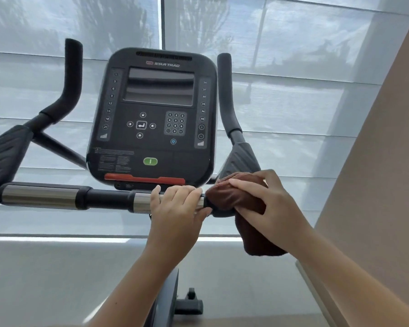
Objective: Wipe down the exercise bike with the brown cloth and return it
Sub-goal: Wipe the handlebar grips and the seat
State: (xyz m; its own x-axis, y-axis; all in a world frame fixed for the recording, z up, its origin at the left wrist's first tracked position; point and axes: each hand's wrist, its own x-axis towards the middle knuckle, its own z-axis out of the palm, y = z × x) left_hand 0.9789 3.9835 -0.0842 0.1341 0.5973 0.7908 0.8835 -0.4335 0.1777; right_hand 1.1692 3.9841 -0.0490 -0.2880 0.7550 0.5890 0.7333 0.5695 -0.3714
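Head view, looking down past two bare forearms to the front of the exercise bike [168, 296], whose dark post rises from the floor between the arms. The left hand [178, 205] curls round the handlebar [40, 195] on a polished steel section, thumb underneath and fingers over the top. I judge it is there to brace the bar while the other hand rubs.

Just beside it, nearly touching, the right hand [263, 197] clamps the brown cloth [224, 197] over a black part of the bar. Its fingers fold across the top of the fabric so that the cloth wraps the tube. Bunching the cloth round the bar this way probably lets one stroke clean the whole circumference.

The bar's long axis runs left to right across the frame. The cloth lies crosswise to it, draped over the tube, with its loose tail hanging straight down below the wrist. So the cloth is at the right-hand end of the bar, not yet returned. Wiping looks to be in progress; whether the rest of the bike is done I cannot tell.

Beyond the hands the console [151, 119] tilts back toward the person, its screen dark. Padded upright grips [224, 90] stand on either side of it, and pale window blinds [293, 67] fill the background.
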